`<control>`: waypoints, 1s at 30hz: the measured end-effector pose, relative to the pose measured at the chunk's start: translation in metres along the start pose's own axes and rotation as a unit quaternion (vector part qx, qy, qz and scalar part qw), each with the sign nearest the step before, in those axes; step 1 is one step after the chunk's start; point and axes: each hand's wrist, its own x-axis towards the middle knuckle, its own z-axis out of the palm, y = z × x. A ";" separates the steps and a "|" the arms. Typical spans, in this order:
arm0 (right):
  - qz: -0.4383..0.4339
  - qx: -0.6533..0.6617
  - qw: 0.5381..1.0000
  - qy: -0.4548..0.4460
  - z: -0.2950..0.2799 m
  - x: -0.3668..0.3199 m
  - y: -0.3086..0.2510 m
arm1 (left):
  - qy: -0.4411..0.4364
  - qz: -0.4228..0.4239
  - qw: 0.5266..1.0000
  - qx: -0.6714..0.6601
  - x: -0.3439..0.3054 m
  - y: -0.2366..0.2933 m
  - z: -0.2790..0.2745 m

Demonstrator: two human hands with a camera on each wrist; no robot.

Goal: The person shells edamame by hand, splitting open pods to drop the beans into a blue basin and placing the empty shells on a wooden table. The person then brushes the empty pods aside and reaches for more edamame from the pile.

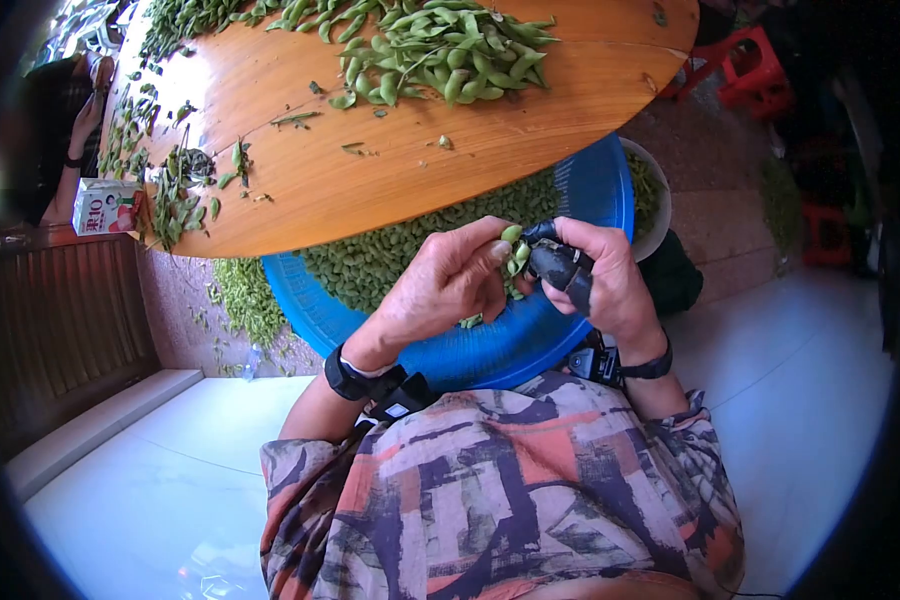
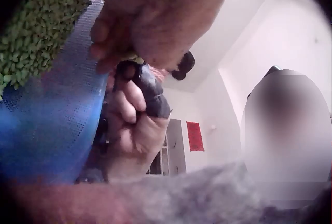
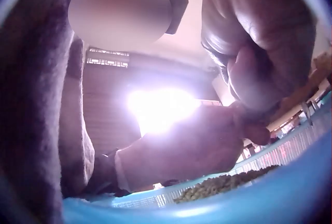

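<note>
Over a blue basket point(image 1: 615, 195) of shelled green beans point(image 1: 380, 265), my two hands meet at a green bean pod point(image 1: 518, 258). The left hand point(image 1: 445, 280) pinches the pod between thumb and fingers. From the other side, the right hand point(image 1: 615, 280) grips it, with black wraps point(image 1: 560, 270) on its thumb and a finger. In the left wrist view, the left hand point(image 2: 166, 16) hides most of the pod, and the right hand point(image 2: 137, 115) shows curled fingers. Bright glare washes over the hands in the right wrist view.
A wooden table point(image 1: 300, 190) overhangs the basket's far side, bearing a heap of whole pods point(image 1: 450, 55), leafy scraps point(image 1: 180, 190) and a drink carton point(image 1: 105, 207). Light green bits point(image 1: 245, 300) lie on the floor. A pale bowl point(image 1: 655, 225) and red stool point(image 1: 755, 75) stand right.
</note>
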 end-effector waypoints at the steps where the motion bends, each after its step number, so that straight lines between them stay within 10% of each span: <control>1: 0.032 0.055 0.998 -0.018 -0.002 0.001 -0.002 | -0.036 -0.047 0.992 -0.108 0.000 0.001 -0.001; 4: 0.023 0.032 0.999 -0.018 0.001 0.003 -0.005 | -0.052 -0.039 0.980 -0.187 0.002 -0.002 0.001; 6: -0.182 -0.211 0.956 0.089 0.007 0.005 0.005 | -0.043 -0.039 0.978 -0.201 0.004 -0.009 0.003; 14: -0.269 -0.286 0.912 0.118 0.020 -0.002 0.002 | -0.030 -0.039 0.949 -0.312 0.007 -0.009 0.007; 30: -0.209 -0.209 0.947 0.123 0.015 0.006 0.002 | 0.008 -0.035 0.958 -0.284 0.010 -0.019 0.010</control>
